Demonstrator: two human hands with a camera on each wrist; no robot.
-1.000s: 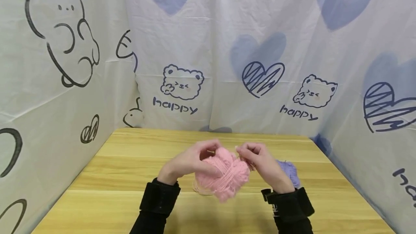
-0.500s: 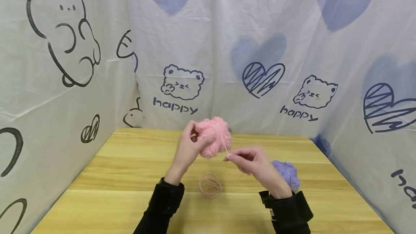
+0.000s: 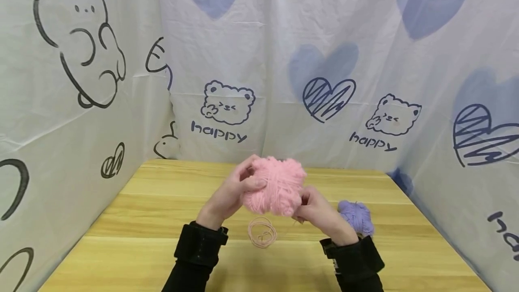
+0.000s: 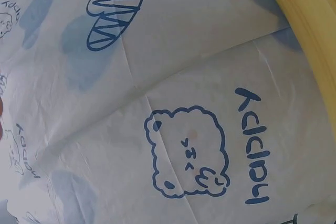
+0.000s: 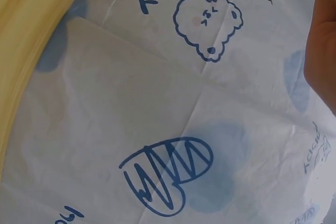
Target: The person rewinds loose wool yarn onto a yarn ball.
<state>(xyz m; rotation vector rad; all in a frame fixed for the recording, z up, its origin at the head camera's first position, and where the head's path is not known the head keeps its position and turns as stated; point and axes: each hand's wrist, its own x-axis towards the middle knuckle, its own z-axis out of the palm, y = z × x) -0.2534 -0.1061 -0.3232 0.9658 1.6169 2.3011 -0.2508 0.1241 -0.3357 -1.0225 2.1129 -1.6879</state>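
A skein of pink yarn [image 3: 277,186] is held up over the table in the head view. My left hand [image 3: 231,193] grips it from the left, thumb across the front and fingers behind. At its lower right edge, my right hand [image 3: 318,213] has curled fingers that pinch the yarn; the skein partly hides the fingertips. Below the skein, a loose coil of thin pale pink cord [image 3: 262,232] lies on the wood. In the right wrist view only part of my right hand [image 5: 323,51] shows. The left wrist view catches barely a sliver of skin.
A purple yarn skein [image 3: 357,217] lies on the wooden table [image 3: 162,220], just beyond my right wrist. White cloth [image 3: 279,57] printed with hearts and bears hangs behind the table and along both sides.
The skein first rose to the back and turned, uncovering the coil, while my right hand drew a strand from it. Since then the skein has come slightly down and right, meeting my right hand.
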